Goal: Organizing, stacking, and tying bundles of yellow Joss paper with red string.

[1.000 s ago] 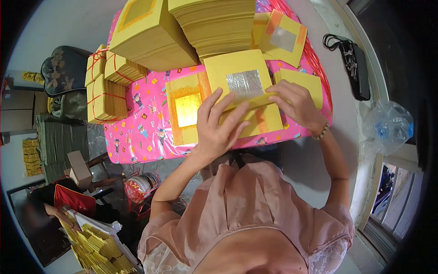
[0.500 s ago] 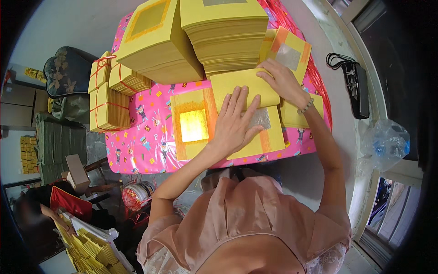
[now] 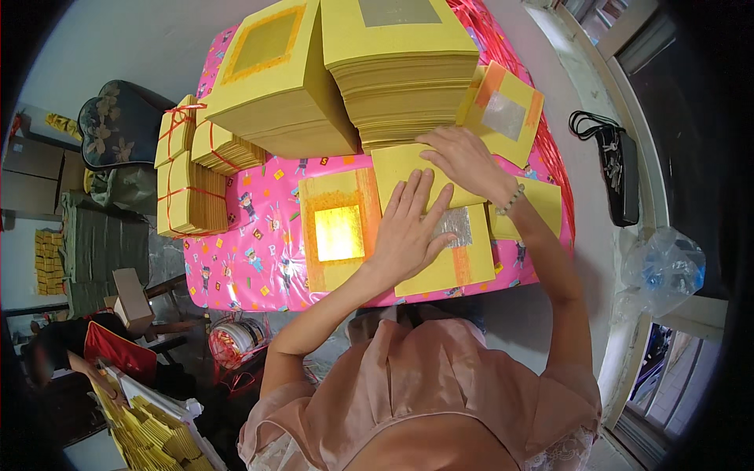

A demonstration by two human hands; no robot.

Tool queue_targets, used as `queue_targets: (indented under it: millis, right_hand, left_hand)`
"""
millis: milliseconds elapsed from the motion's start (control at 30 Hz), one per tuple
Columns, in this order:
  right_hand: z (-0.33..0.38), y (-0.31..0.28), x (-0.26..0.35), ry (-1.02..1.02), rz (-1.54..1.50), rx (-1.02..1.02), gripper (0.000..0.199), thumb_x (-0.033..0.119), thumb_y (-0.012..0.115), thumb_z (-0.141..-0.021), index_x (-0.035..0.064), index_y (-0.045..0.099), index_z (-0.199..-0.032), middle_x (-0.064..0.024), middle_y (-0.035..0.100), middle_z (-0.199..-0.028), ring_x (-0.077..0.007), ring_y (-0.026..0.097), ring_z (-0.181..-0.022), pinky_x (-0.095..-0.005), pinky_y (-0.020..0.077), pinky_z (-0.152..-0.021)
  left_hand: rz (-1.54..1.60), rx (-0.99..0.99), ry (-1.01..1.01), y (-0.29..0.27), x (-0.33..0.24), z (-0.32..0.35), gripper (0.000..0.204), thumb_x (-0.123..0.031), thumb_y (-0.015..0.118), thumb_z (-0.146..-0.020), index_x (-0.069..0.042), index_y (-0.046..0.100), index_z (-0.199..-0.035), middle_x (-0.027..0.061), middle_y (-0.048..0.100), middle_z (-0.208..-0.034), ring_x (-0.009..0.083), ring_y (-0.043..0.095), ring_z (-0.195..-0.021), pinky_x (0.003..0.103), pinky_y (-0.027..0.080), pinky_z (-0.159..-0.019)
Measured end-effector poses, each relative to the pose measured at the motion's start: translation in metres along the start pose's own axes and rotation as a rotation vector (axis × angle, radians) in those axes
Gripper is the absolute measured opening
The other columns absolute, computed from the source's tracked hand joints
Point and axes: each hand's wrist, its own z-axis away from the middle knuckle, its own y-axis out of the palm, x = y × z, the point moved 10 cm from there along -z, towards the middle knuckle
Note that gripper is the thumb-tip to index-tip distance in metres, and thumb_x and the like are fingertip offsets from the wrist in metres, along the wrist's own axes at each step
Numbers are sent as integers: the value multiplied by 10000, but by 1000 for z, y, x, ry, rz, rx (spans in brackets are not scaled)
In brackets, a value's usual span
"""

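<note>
My left hand [image 3: 410, 229] lies flat with spread fingers on a yellow sheet of paper [image 3: 473, 265] that bears a silver foil square and an orange band. The sheet's far part is folded over toward me, and the plain folded flap [image 3: 395, 166] lies under both hands. On the flap's far right part rests my right hand [image 3: 465, 163], fingers stretched and slightly bent, gripping nothing visible. To the left is another yellow sheet [image 3: 309, 259] with a shiny gold foil square. A folded yellow paper [image 3: 542, 206] sits by my right wrist.
Two tall stacks of yellow paper [image 3: 402, 98] [image 3: 287, 106] stand at the back of the pink patterned table [image 3: 263, 279]. Red-tied bundles [image 3: 188, 200] sit on its left, red strings [image 3: 510, 55] along its far right. Another person's hand [image 3: 98, 377] touches folded papers at lower left.
My right hand has moved left across the flap, from its right edge onto its top. The flap lies flatter. My left hand stays on the paper; the whole view has shifted slightly.
</note>
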Motion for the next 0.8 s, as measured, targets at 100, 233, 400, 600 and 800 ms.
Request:
queue_targets:
  millis: [100,233,400,600,800]
  right_hand:
    - [0,5,-3,30,-32,44,322,251,573,-954,49,626,-1200,-141,658,-1129,-315,580,-1120,-434,425,-967]
    - [-2,6,-3,22,-33,51,313,238,573,-954,49,624,-1198,-145,652,-1126,-314,577,-1114,-432,429,-959]
    - [-2,6,-3,22,-39,49,305,230,576,-951,42,612,-1188,-144,642,-1107,-324,578,-1084,-434,428,-954]
    - [-3,7,-4,49,-68,70,306,230,579,-949,45,601,-1192,-141,633,-1113,-327,576,-1082,-433,438,-940]
    - [12,-24,12,-61,-74,-210,266,177,611,-928,38,601,-1155,-134,622,-1058,-332,574,-1057,-423,451,-921]
  left_hand:
    - [7,8,-7,1,1,0,728,-462,572,-932,-98,338,-1518,293,278,-1531,453,255,-1429,536,211,-1169]
    - [14,18,-18,2,3,0,727,-463,571,-934,-98,338,-1518,295,270,-1535,459,257,-1427,540,213,-1167]
    - [23,28,-15,3,4,-1,725,-460,577,-933,-99,341,-1516,294,261,-1539,463,258,-1425,545,219,-1164]
    - [42,26,-12,3,4,0,723,-451,589,-927,-98,350,-1511,293,270,-1536,470,262,-1421,548,226,-1159]
    - [32,34,-1,5,1,-3,719,-454,587,-925,-90,363,-1503,294,278,-1532,468,262,-1422,546,223,-1161]
